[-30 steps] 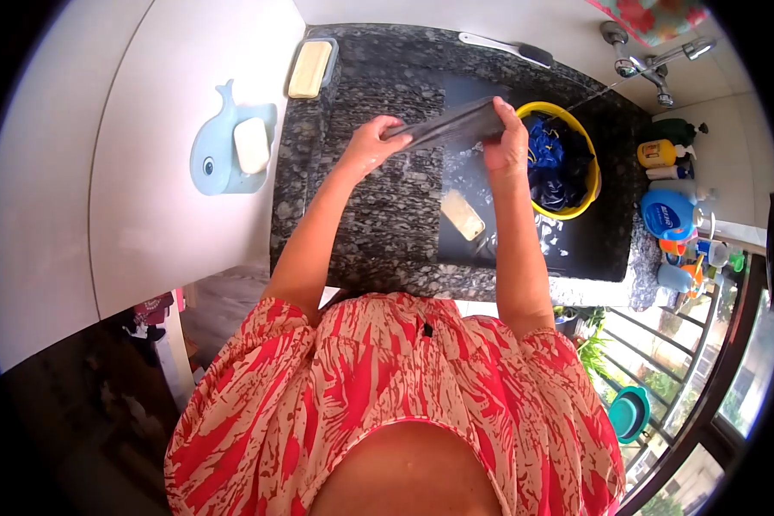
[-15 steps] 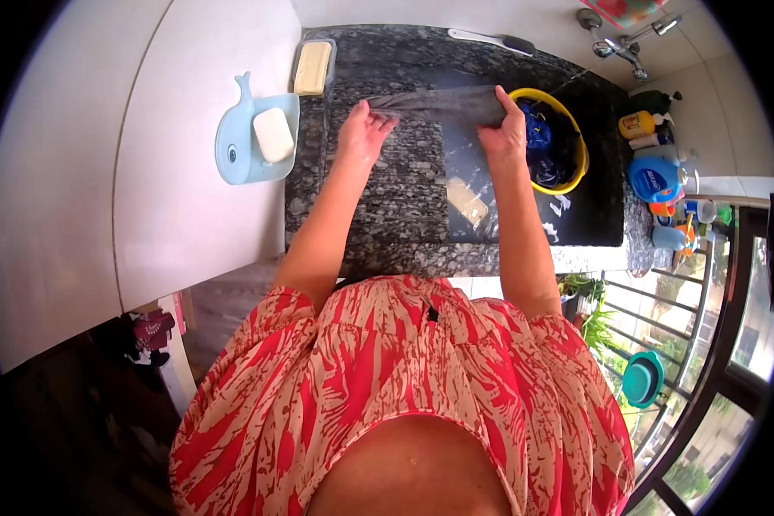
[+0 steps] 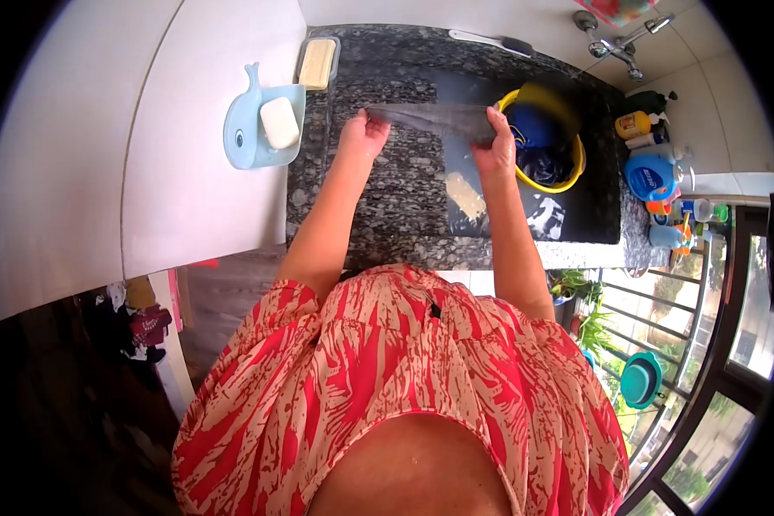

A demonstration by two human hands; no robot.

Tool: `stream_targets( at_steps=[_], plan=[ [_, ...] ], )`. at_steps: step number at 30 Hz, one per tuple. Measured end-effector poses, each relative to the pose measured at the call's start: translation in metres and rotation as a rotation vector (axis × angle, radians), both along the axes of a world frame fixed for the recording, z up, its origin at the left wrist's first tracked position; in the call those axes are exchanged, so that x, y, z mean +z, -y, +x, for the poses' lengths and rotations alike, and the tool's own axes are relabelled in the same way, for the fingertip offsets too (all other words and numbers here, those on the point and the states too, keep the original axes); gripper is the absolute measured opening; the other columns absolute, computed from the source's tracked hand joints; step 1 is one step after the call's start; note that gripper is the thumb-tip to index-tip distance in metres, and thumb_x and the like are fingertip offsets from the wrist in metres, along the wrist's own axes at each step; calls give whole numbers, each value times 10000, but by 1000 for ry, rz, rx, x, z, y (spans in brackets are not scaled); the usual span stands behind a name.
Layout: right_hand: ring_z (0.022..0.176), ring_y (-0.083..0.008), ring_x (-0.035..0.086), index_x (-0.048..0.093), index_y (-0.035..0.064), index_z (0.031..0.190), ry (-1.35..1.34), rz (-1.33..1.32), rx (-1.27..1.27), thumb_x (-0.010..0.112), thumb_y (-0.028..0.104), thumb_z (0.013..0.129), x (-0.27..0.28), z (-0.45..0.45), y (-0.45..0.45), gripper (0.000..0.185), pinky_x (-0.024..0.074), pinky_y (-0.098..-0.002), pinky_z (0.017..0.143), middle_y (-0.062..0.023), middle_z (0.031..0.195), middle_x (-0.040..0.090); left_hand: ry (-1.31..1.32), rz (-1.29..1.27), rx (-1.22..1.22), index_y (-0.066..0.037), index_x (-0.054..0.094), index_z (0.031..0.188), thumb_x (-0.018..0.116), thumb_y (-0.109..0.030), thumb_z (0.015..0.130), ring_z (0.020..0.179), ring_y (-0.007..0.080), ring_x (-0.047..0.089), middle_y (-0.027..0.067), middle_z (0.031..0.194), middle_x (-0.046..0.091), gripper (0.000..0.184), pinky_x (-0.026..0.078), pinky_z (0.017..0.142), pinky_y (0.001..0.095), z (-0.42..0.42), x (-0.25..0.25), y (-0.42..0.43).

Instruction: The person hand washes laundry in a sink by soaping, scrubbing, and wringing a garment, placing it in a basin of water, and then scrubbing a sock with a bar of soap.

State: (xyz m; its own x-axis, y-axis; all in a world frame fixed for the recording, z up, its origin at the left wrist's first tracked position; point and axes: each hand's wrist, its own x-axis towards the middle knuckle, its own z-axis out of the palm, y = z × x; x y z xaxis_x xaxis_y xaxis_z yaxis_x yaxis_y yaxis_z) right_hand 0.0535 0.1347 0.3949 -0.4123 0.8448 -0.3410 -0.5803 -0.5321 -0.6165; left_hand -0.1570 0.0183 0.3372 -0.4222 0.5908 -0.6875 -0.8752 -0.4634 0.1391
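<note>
A thin dark grey cloth (image 3: 430, 118) is stretched level between my two hands, above the ribbed stone washboard (image 3: 387, 181) and the sink edge. My left hand (image 3: 365, 136) is closed on its left end. The right end is pinched in my right hand (image 3: 496, 144), beside a yellow bucket (image 3: 581, 163). Dark and blue wet clothes (image 3: 542, 163) fill the bucket, whose top right part is blurred. In the sink, a pale bar (image 3: 464, 196) lies below the cloth, near my right forearm.
A blue whale-shaped dish (image 3: 245, 129) bears white soap (image 3: 279, 123). Yellowish soap (image 3: 318, 64) sits in a tray at the back left. A brush (image 3: 490, 40) lies along the back edge. The tap (image 3: 611, 45) is at upper right, above several bottles (image 3: 649, 176).
The cloth, slanted a second ago, is now stretched nearly level. My left hand has risen slightly overall. The view has shifted, and a yellow and blue blur has appeared over the bucket.
</note>
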Motion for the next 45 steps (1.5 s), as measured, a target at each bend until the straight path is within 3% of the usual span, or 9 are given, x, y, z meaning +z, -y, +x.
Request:
stream_targets(
  at_steps=[7,14,19,22,31,35,38,42,45],
  plan=[
    [872,-215,596,588,103,941,68,-98,8,667,96,822,-19,12,-27,144,496,-391,782,-36,909,609,-777,-401,-292,-90,637,1044,558,-111,944,834,211,621,56,967,618,129,533,731,389,18,24,27],
    [721,-179,610,585,91,929,173,28,158,651,86,839,0,2,-31,112,517,-353,647,-45,786,598,-588,22,-430,-91,597,1230,637,-129,892,1030,189,559,73,1105,582,342,474,840,352,32,1,44],
    [708,-164,603,597,65,1057,70,168,357,544,73,938,53,-11,-9,131,564,-366,733,-49,811,589,-1983,-522,-716,-78,592,1241,702,-294,857,927,209,537,63,952,483,454,454,835,329,68,41,49],
    [759,-181,629,592,36,1044,70,191,433,548,80,941,58,-23,-7,120,569,-375,775,-65,848,608,-1915,-702,-854,-99,643,1164,679,-327,871,852,209,520,59,935,458,374,448,799,335,67,30,41],
    [716,-238,671,575,2,1074,323,274,296,561,41,886,11,-79,-38,192,584,-359,683,-126,880,636,-769,-259,-590,-13,567,1152,664,-181,868,721,144,593,64,902,620,344,491,716,314,63,4,62],
    [744,-222,699,610,129,1179,939,805,905,589,175,878,-25,-97,-55,305,583,-332,672,-159,1025,677,-504,-329,-460,2,568,983,664,-170,895,699,186,622,103,870,637,215,538,646,321,57,-59,61],
    [676,-211,695,619,141,1183,1250,1553,452,564,267,874,-59,-79,-59,338,569,-325,600,-133,945,704,-420,-544,-453,25,562,989,654,-97,888,768,223,656,139,910,645,183,576,643,339,55,-83,54],
    [591,-164,648,648,126,1143,1137,729,878,531,228,890,-111,17,-81,297,525,-293,520,-65,737,660,-576,-537,-486,61,529,1041,622,-7,869,839,299,682,192,1011,635,207,606,738,389,54,-91,60],
    [735,-197,679,665,93,1106,1610,1676,1561,543,206,866,-215,126,-127,292,546,-306,637,-100,867,694,-902,-892,-723,12,582,1008,641,-123,843,778,241,684,167,926,662,221,587,649,358,57,-65,61]
  ],
)
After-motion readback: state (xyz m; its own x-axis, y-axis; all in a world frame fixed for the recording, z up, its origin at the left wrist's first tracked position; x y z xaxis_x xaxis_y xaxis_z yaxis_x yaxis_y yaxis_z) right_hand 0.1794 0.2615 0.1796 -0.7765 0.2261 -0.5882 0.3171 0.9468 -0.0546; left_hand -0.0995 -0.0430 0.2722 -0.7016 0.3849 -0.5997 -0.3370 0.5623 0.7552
